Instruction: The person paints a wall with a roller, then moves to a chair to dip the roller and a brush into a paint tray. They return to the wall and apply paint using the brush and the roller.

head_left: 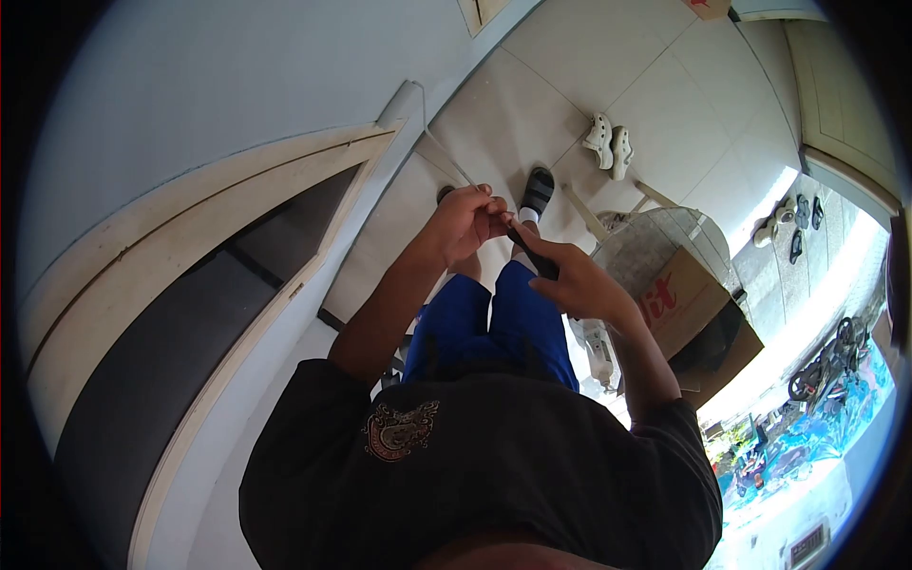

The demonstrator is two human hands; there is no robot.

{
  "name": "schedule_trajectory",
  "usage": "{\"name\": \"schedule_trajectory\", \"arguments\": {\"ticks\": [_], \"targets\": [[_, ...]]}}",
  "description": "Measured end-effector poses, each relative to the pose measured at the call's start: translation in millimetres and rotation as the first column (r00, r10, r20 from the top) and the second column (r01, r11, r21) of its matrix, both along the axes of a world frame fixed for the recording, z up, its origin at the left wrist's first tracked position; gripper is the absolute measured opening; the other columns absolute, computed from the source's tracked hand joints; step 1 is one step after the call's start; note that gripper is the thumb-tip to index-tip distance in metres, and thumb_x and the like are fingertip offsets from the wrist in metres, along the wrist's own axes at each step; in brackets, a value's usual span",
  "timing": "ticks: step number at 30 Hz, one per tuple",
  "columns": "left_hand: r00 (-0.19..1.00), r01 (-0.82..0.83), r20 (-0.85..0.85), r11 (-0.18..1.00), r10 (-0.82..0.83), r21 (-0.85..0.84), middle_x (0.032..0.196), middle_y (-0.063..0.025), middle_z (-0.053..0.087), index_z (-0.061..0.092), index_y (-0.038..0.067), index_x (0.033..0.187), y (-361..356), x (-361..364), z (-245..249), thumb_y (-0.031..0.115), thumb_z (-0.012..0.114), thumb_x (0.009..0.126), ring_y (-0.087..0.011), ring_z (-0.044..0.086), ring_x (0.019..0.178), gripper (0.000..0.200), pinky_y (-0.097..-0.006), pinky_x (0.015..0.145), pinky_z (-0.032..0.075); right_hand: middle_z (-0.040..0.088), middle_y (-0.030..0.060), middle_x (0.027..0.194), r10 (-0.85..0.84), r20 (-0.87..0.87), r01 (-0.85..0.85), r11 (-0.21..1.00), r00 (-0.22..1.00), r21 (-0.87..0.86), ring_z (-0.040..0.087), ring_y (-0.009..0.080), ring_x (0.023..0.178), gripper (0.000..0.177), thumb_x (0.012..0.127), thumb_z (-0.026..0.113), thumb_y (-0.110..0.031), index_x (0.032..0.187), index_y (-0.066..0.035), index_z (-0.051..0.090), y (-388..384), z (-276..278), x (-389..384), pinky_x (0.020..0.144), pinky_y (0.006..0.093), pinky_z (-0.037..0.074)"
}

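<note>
A thin pale cord or wire (439,144) runs from the wall edge at the upper left down to my fingers. My left hand (467,222) is closed around its lower end, fingers curled, just above my knees. Close beside it, my right hand (568,275) grips a dark slim handle (538,251) whose tip reaches my left fingertips. What the handle belongs to is too small to tell. Both hands are in front of my blue shorts (490,318).
A round glass-topped stand (655,233) holds an open cardboard box (686,302) on the right. White clogs (609,145) lie on the tiled floor, and more footwear (796,223) lies further right. A wooden-framed opening (214,332) is at the left.
</note>
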State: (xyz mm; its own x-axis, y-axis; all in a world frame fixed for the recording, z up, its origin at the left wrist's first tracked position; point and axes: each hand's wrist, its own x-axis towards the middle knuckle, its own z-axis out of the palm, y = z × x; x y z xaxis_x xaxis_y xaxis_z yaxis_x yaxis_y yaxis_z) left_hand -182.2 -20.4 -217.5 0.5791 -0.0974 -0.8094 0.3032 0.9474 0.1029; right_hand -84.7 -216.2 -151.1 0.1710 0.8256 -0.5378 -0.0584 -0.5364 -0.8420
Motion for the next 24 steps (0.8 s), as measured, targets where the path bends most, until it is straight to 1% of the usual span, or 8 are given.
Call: {"name": "schedule_trajectory", "arguments": {"ticks": [4, 6, 8, 12, 14, 16, 21, 24], "targets": [[0.999, -0.026, 0.044, 0.998, 0.028, -0.065, 0.07, -0.0046, 0.051, 0.049, 0.008, 0.076, 30, -22, -165, 0.003, 0.046, 0.09, -0.0188, 0.056, 0.071, 0.015, -0.0351, 0.077, 0.051, 0.058, 0.0091, 0.066, -0.067, -0.132, 0.048, 0.989, 0.989, -0.139, 0.053, 0.0134, 0.047, 0.081, 0.076, 0.06, -0.001, 0.151, -0.013, 0.032, 43, -96, -17, 0.052, 0.0303, 0.047], [0.998, 0.01, 0.063, 0.998, -0.006, -0.066, 0.071, -0.0049, 0.052, 0.048, 0.008, 0.075, 35, -24, -190, 0.003, 0.046, 0.09, -0.0189, 0.056, 0.071, 0.016, -0.0347, 0.077, 0.051, 0.056, 0.0091, 0.061, -0.094, -0.187, 0.058, 0.98, 0.978, -0.188, 0.053, 0.0135, 0.046, 0.08, 0.076, 0.059, -0.001, 0.151, -0.013, 0.032, 52, -106, -18, 0.051, 0.0307, 0.047], [0.996, 0.093, -0.016, 0.996, -0.093, -0.001, 0.07, -0.0059, 0.051, 0.047, 0.007, 0.072, 33, -17, -167, 0.002, 0.045, 0.09, -0.02, 0.057, 0.072, 0.019, -0.0359, 0.078, 0.051, 0.053, 0.0086, 0.056, -0.085, -0.158, 0.06, 0.986, 0.984, -0.156, 0.053, 0.0134, 0.045, 0.081, 0.077, 0.057, 0.0, 0.152, -0.015, 0.03, 49, -101, -17, 0.05, 0.0309, 0.047], [0.998, 0.051, 0.043, 0.998, -0.052, 0.033, 0.072, -0.0062, 0.05, 0.047, 0.008, 0.084, -3, -9, 32, 0.003, 0.043, 0.092, -0.0235, 0.058, 0.078, 0.01, -0.0394, 0.082, 0.051, 0.062, 0.0235, 0.084, 0.062, -0.082, -0.074, 0.987, 0.995, -0.142, 0.064, 0.0326, 0.074, 0.079, 0.079, 0.058, -0.001, 0.152, -0.016, 0.031, 7, 53, 4, 0.076, 0.0361, 0.051], [0.998, 0.039, 0.057, 0.999, -0.039, 0.001, 0.073, -0.0057, 0.05, 0.047, 0.008, 0.087, -14, -18, 64, 0.004, 0.043, 0.092, -0.0237, 0.058, 0.078, 0.008, -0.0389, 0.08, 0.051, 0.062, 0.0283, 0.097, -0.023, -0.072, 0.021, 0.999, 0.997, -0.024, 0.062, 0.0397, 0.092, 0.079, 0.08, 0.058, -0.002, 0.152, -0.019, 0.029, -15, 74, -13, 0.086, 0.0393, 0.046], [0.997, 0.028, 0.079, 0.999, -0.026, -0.026, 0.074, -0.0052, 0.05, 0.047, 0.009, 0.09, -12, -18, 56, 0.005, 0.043, 0.093, -0.024, 0.058, 0.078, 0.006, -0.0383, 0.079, 0.051, 0.062, 0.0287, 0.094, -0.017, -0.056, 0.015, 0.999, 0.998, -0.037, 0.063, 0.0403, 0.088, 0.079, 0.08, 0.058, -0.002, 0.152, -0.018, 0.029, -5, 66, -14, 0.083, 0.0399, 0.047], [0.999, 0.022, -0.044, 1.0, -0.022, 0.016, 0.067, -0.0034, 0.047, 0.043, 0.01, 0.085, 24, -27, -149, 0.003, 0.043, 0.086, -0.0203, 0.054, 0.066, 0.007, -0.0361, 0.069, 0.05, 0.064, 0.029, 0.081, -0.015, -0.122, -0.022, 0.957, 0.992, -0.29, 0.064, 0.0436, 0.07, 0.08, 0.075, 0.057, 0.001, 0.149, -0.008, 0.031, 59, -80, -23, 0.074, 0.0434, 0.052], [0.987, 0.078, -0.142, 0.997, -0.074, 0.022, 0.064, -0.0043, 0.047, 0.043, 0.007, 0.08, 54, -26, -304, 0.004, 0.045, 0.083, -0.0189, 0.05, 0.06, 0.005, -0.0327, 0.063, 0.046, 0.064, 0.0311, 0.086, -0.08, 0.161, 0.091, 0.994, 0.984, -0.057, 0.065, 0.0438, 0.074, 0.078, 0.072, 0.056, 0.0, 0.147, -0.007, 0.035, 81, -259, -67, 0.07, 0.0437, 0.052]]}}
